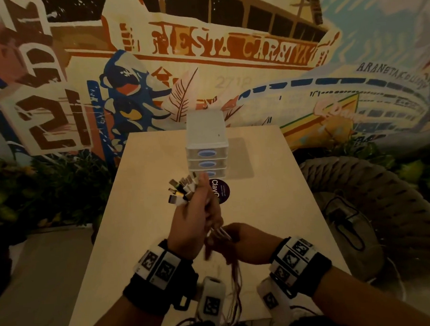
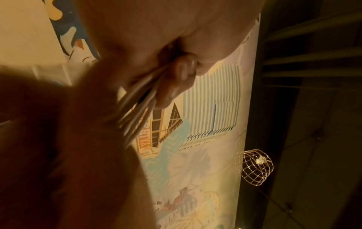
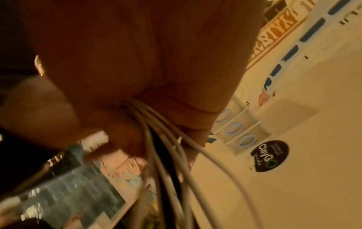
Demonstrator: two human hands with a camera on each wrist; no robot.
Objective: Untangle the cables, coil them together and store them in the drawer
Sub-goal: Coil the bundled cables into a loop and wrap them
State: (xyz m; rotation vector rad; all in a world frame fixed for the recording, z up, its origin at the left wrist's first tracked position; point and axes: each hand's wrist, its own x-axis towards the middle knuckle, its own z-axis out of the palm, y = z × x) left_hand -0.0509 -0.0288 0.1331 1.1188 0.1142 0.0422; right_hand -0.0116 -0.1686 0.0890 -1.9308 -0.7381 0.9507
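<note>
My left hand (image 1: pixel 199 213) grips a bundle of white cables just below their plugs (image 1: pixel 181 190), which fan out up and to the left above the table. The cables (image 1: pixel 221 232) run back from it into my right hand (image 1: pixel 238 241), which is curled round them close behind the left. From there the strands (image 1: pixel 236 286) hang down towards me, blurred. In the right wrist view several white cables and a dark one (image 3: pixel 166 147) come out of the fist. The left wrist view shows the cables (image 2: pixel 137 111) held under curled fingers (image 2: pixel 184 72). A small white drawer unit (image 1: pixel 207 148) with three blue-handled drawers, all closed, stands beyond the hands.
The pale wooden table (image 1: pixel 142 216) stretches ahead, with a round black sticker (image 1: pixel 223 189) in front of the drawer unit. A painted mural wall rises behind. A woven rope seat (image 1: pixel 375 204) stands to the right, plants to the left.
</note>
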